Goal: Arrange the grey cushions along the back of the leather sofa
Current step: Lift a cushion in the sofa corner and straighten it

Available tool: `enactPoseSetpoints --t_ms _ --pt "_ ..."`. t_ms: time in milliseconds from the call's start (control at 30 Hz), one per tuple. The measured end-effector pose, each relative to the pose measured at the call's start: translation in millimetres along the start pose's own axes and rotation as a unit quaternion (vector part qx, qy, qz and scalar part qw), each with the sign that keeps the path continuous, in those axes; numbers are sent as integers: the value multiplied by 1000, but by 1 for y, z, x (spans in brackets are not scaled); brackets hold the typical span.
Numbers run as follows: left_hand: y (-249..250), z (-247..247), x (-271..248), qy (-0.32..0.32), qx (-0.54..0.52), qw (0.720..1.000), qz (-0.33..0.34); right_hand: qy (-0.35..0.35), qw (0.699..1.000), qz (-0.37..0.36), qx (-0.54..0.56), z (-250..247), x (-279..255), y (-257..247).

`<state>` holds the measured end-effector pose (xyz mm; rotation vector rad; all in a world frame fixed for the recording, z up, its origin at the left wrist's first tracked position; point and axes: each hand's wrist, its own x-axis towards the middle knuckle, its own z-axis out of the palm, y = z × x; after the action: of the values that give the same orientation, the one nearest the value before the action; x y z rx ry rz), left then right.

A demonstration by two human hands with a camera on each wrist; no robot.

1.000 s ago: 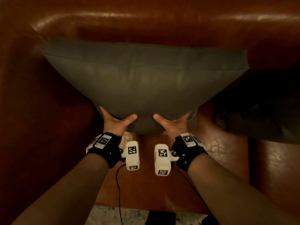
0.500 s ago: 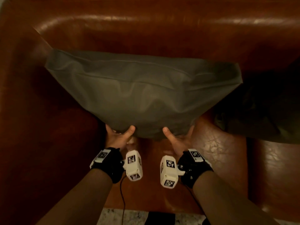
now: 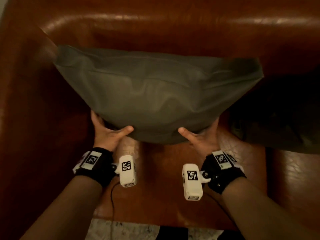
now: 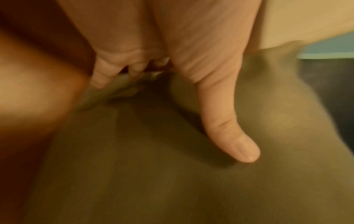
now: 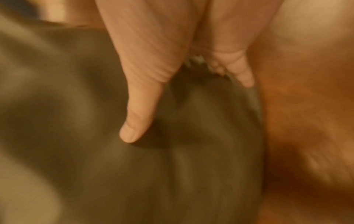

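Both hands, left hand (image 3: 107, 134) and right hand (image 3: 202, 139), grip the grey cushion (image 3: 155, 94) (lower edge)

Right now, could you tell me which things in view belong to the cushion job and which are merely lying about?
Part of the job:
- grey cushion, gripped at its near edge by the left hand and the right hand
- leather sofa, with the cushion up against its back
- second dark cushion at the right, too dim to make out well

Just lying about:
- pale speckled floor
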<state>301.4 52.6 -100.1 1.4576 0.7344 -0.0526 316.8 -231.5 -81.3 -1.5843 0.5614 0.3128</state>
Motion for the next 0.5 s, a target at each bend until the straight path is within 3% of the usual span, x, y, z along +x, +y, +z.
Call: enactPoseSetpoints --t_ms 100,167,367,500 --pt "21 -2 14 -25 20 996 81 19 998 -58 -25 5 8 -12" --pt "27 3 16 -51 21 994 92 6 998 -63 -27 7 11 -19" --pt "6 -15 7 -32 22 998 42 -42 995 -91 -21 23 16 -30" --pt "14 1 32 -52 28 998 20 -7 997 -70 -2 22 23 -31"
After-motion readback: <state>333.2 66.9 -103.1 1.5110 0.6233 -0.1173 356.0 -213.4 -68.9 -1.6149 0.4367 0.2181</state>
